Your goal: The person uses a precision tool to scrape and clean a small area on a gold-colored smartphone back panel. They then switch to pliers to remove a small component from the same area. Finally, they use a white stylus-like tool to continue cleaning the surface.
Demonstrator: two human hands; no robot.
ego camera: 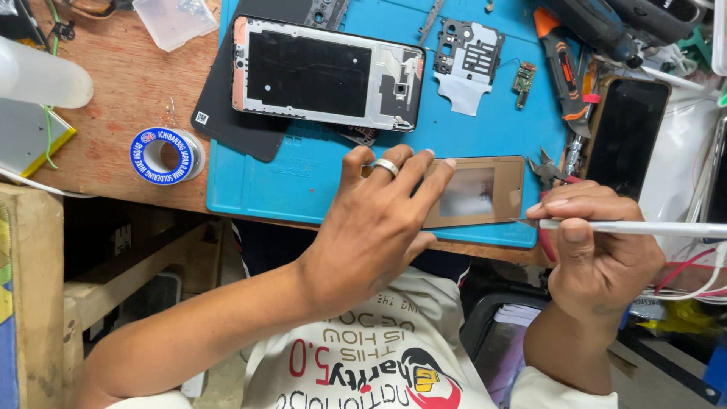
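Left hand flat, fingers spread wide, pinning brown panel on near edge of blue mat, likely to steady it. Right hand pinches white tool, tip at panel's right edge. Phone frame open-face, far on mat. Clear box far left on counter; contents unclear.

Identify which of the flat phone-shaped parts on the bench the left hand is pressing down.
The brown panel at the blue mat's near edge, under the left hand; the phone frame and dark phone lie untouched.
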